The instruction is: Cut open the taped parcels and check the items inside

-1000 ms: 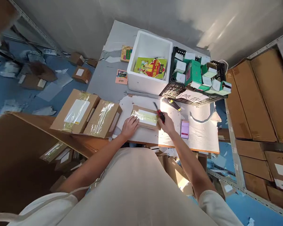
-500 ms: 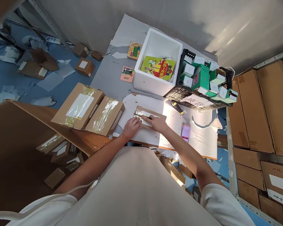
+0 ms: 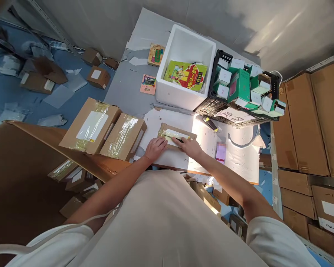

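A small taped cardboard box (image 3: 169,144) with a white label lies on the white-covered part of the table in front of me. My left hand (image 3: 155,148) is closed on its near left edge, fingers over the top. In my right hand (image 3: 191,147) is a thin dark knife (image 3: 178,139), its blade lying along the top of the box and pointing left. The index finger stretches along the knife. Part of the handle is hidden by the hand.
Two larger taped boxes (image 3: 123,136) stand at the left. Behind are a white foam box (image 3: 180,99) with booklets and a black crate (image 3: 204,110) of green cartons. A yellow-black cutter (image 3: 210,124) and a phone (image 3: 220,152) lie at right. Boxes (image 3: 304,122) fill the right shelf.
My right hand has slid a little to the right, drawing the knife along the box top. The left hand stays at the box's edge. The view has shifted slightly.
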Demonstrator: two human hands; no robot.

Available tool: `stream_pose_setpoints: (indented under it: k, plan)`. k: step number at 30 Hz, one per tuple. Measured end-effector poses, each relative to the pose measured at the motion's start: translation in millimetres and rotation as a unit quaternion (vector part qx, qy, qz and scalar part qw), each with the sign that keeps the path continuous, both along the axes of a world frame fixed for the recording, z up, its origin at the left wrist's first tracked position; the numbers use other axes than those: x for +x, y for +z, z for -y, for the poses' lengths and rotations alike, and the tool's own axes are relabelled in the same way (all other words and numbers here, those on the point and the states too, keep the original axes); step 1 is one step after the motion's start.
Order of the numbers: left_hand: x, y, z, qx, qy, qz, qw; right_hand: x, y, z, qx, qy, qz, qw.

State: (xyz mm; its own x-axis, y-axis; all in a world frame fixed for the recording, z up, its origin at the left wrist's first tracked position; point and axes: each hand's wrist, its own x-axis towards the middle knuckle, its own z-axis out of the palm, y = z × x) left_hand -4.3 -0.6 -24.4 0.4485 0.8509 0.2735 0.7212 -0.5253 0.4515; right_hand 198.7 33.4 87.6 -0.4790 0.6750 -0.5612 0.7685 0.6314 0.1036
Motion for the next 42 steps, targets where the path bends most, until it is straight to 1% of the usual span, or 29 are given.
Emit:
stream_pose_setpoints:
  k: [3,5,8,10,12,13,14,15,16,17,18,20,21,22,23,24,26,29,32,33,34,35,39,42]
  plan:
    - [-1,1.5,0,0.007,-0.003,-0.004,1.000,19,7,-1,-0.019,0.007,0.008,1.000]
    - [-2,3.0,0,0.012,0.003,-0.005,1.000,42,15,3,-0.033,-0.002,0.027,0.999]
    - [-2,6.4,2,0.000,0.012,-0.011,1.000,84,31,20,-0.049,-0.035,0.084,0.995]
    - [-2,10.3,3,-0.018,0.016,-0.024,0.999,111,39,36,-0.046,-0.058,0.103,0.992]
    - [-2,16.5,3,-0.037,0.022,-0.041,0.998,133,42,54,-0.031,-0.085,0.080,0.993]
    - [-2,20.6,2,-0.046,0.021,-0.049,0.998,142,42,63,-0.019,-0.106,0.048,0.993]
    - [-2,25.3,0,-0.055,0.017,-0.057,0.997,150,39,72,-0.006,-0.139,0.001,0.990]
    - [-1,30.4,-3,-0.063,0.010,-0.064,0.996,156,35,81,0.003,-0.185,-0.063,0.981]
    - [0,35.6,-8,-0.069,0.000,-0.071,0.995,161,29,89,0.001,-0.243,-0.140,0.960]
    - [2,40.7,-13,-0.073,-0.012,-0.078,0.994,165,20,97,-0.012,-0.309,-0.223,0.925]
    - [5,45.4,-20,-0.073,-0.027,-0.085,0.993,166,11,103,-0.034,-0.375,-0.303,0.875]
    - [12,52.2,-35,-0.068,-0.061,-0.104,0.990,162,-11,111,-0.087,-0.480,-0.425,0.763]
    - [15,54.1,-42,-0.066,-0.080,-0.117,0.988,158,-22,113,-0.104,-0.514,-0.464,0.714]
    - [19,54.9,-49,-0.069,-0.098,-0.132,0.984,154,-32,114,-0.114,-0.535,-0.493,0.677]
    - [22,54.8,-55,-0.074,-0.113,-0.148,0.980,149,-40,114,-0.118,-0.544,-0.515,0.651]
    - [24,54.0,-59,-0.080,-0.124,-0.162,0.976,145,-47,114,-0.122,-0.546,-0.534,0.634]
    - [25,51.7,-65,-0.090,-0.132,-0.179,0.971,139,-58,114,-0.128,-0.539,-0.561,0.615]
    - [25,48.8,-67,-0.091,-0.126,-0.182,0.971,135,-66,116,-0.138,-0.540,-0.576,0.598]
    - [24,47.5,-67,-0.093,-0.123,-0.178,0.972,134,-70,111,-0.164,-0.549,-0.588,0.571]
    - [24,47.2,-68,-0.094,-0.124,-0.176,0.972,134,-70,108,-0.177,-0.549,-0.589,0.566]
    - [24,46.9,-68,-0.095,-0.127,-0.174,0.972,135,-69,103,-0.189,-0.545,-0.586,0.569]
    - [25,46.6,-69,-0.095,-0.129,-0.171,0.972,136,-67,97,-0.197,-0.538,-0.580,0.579]
    - [26,45.0,-72,-0.095,-0.100,-0.168,0.976,143,-53,79,-0.268,-0.481,-0.529,0.646]
    - [26,44.0,-75,-0.100,-0.091,-0.165,0.977,148,-42,78,-0.292,-0.460,-0.497,0.676]
